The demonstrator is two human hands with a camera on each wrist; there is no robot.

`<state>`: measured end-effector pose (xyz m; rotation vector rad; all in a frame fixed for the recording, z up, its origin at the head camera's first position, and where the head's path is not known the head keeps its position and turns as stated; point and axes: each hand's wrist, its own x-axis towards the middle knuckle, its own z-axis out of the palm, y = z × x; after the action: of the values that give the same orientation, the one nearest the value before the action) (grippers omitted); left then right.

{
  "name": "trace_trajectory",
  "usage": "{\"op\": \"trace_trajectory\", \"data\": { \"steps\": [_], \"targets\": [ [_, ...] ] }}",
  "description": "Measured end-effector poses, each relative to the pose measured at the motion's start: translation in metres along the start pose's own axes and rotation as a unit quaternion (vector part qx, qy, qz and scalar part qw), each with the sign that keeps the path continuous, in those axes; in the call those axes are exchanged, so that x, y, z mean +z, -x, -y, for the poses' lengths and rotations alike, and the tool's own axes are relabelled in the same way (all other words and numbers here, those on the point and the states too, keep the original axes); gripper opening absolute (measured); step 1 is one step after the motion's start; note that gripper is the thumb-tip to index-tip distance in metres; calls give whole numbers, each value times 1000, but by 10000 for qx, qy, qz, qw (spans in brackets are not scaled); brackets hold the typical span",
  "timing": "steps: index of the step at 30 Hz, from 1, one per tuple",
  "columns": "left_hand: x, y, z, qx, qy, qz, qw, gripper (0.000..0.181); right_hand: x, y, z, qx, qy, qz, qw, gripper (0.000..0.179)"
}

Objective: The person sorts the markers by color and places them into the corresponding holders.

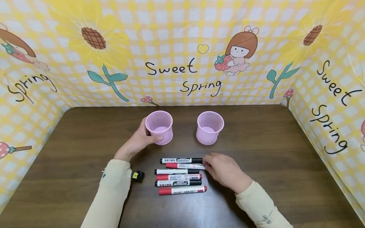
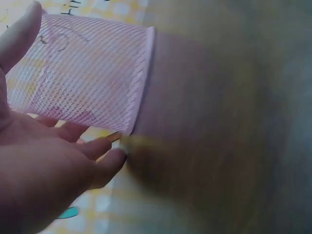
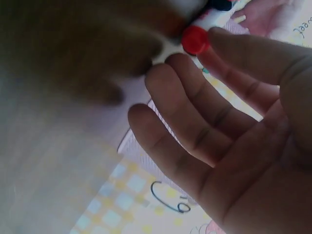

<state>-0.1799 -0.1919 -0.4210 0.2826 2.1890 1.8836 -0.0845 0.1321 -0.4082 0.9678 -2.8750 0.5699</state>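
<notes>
In the head view my left hand (image 1: 136, 143) holds a pink mesh pen cup (image 1: 167, 135) from its left side, thumb across the front. The left wrist view shows the mesh wall (image 2: 87, 68) between the thumb and the fingers. My right hand (image 1: 226, 173) pinches the right end of a red-capped whiteboard marker (image 1: 185, 165), which lies second from the back in a row. Thumb and index finger meet at its red end (image 3: 195, 40) in the right wrist view, the other fingers loosely bent. Just behind it lies a black-capped marker (image 1: 176, 160), near the same fingertips.
A second pink mesh cup (image 1: 207, 136) stands upright to the right of the first. Several black and red markers (image 1: 178, 183) lie side by side nearer me. Yellow checked cloth (image 1: 171, 38) walls the brown table (image 1: 256, 133) at the back and sides.
</notes>
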Motion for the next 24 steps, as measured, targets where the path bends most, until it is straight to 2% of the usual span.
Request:
{"op": "trace_trajectory", "data": {
  "steps": [4, 9, 13, 17, 20, 24],
  "targets": [
    [3, -1, 8, 120, 257, -167, 9995, 93, -8, 3, -5, 91, -11, 265, 9996, 24],
    [4, -3, 19, 521, 541, -249, 9969, 88, -15, 5, -10, 271, 1, 544, 9981, 25],
    [3, -4, 28, 814, 692, -336, 9937, 86, -14, 5, -11, 285, 12, 579, 9979, 19],
    [5, -4, 32, 1044, 853, -471, 9898, 85, -11, 5, -9, 261, 192, 446, 9985, 20],
    [6, -5, 33, 1089, 868, -498, 9890, 84, -10, 6, -9, 265, 258, 399, 9985, 21],
    [5, -6, 35, 1006, 789, -418, 9909, 84, -11, 7, -12, 280, 71, 535, 9981, 19]
  ]
}}
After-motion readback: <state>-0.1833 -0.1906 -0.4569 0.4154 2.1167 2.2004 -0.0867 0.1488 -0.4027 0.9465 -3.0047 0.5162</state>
